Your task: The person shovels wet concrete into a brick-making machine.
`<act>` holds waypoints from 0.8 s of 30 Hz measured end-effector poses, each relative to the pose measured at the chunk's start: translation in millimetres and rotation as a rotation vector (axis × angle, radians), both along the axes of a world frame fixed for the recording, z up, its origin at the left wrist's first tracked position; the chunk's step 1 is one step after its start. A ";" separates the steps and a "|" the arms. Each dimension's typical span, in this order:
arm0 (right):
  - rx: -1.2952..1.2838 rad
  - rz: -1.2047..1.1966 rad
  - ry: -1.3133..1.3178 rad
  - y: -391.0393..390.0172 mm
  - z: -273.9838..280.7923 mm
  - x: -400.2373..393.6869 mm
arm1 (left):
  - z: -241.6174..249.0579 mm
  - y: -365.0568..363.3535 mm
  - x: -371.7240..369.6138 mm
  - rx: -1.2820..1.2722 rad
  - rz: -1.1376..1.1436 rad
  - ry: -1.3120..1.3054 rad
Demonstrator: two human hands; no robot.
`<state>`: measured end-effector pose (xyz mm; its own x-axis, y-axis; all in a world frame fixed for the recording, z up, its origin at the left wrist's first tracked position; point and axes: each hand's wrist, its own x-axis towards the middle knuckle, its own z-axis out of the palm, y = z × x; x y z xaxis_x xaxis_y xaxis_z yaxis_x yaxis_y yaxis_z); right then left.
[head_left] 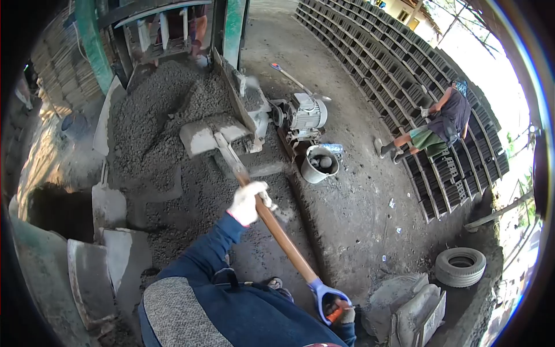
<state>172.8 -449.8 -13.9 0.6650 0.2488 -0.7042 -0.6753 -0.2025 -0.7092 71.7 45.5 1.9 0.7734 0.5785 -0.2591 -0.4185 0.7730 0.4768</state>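
Observation:
A long shovel runs slantwise through the middle of the head view, its metal blade (199, 137) against the grey gravelly mix (147, 110). Gloved in white, my left hand (250, 202) is closed round the wooden shaft (283, 237) partway down. At the shaft's lower end, my right hand (346, 312) is closed on the orange grip inside the purple D-shaped handle (319, 289); part of this hand is hidden by the handle. Some mix lies on and beyond the blade.
An electric motor (306, 113) and a bucket (319, 163) stand right of the mix. Another shovel (295, 80) lies behind. A person (448, 121) bends beside stacked block racks (393, 58). A tire (460, 267) lies at right; metal sheets (92, 277) stand at left.

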 end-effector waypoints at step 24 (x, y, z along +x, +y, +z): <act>0.035 0.131 -2.115 63.5 285.0 147.9 | 119.5 -16.0 4.2 0.007 -0.102 -0.321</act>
